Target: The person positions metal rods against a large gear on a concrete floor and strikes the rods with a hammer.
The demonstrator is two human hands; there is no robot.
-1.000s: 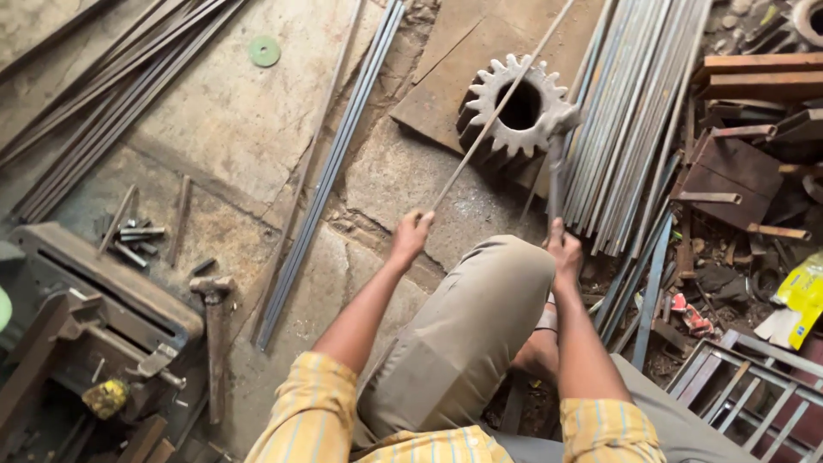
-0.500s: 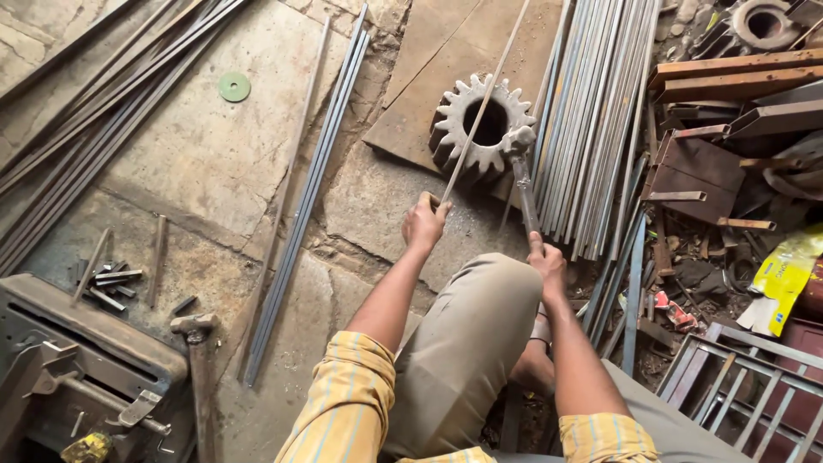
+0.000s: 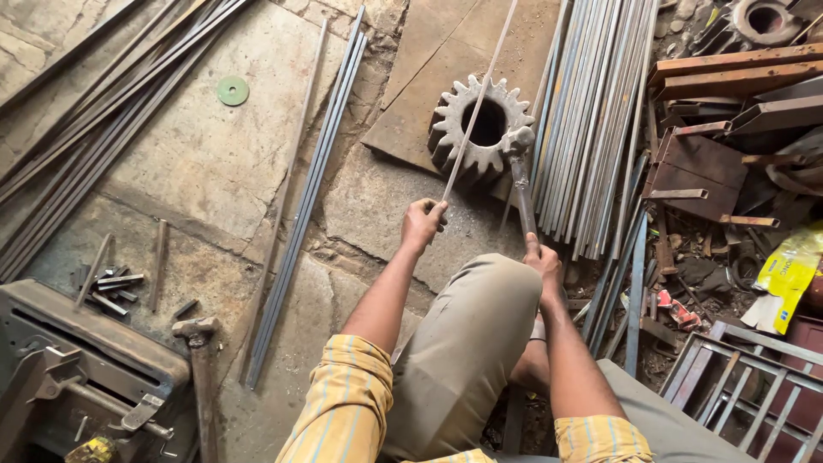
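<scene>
My left hand (image 3: 423,223) grips the near end of a thin steel rod (image 3: 478,99). The rod runs up and away across a large toothed gear wheel (image 3: 480,129) that lies on a flat rusty plate (image 3: 437,60). My right hand (image 3: 543,260) holds the handle of a hammer (image 3: 519,167), whose head rests on the gear's right rim beside the rod. My bent knee in tan trousers sits between both arms.
Bundles of long steel rods (image 3: 591,111) lie right of the gear, others (image 3: 309,189) left and far left. A green disc (image 3: 232,90), short cut pieces (image 3: 111,283), a second hammer (image 3: 201,360), a metal machine (image 3: 77,377) and scrap (image 3: 729,111) surround me.
The view has shifted, so the gear and rods appear further left and lower. The hammer head has come down onto the gear's rim. Both hands keep their grips.
</scene>
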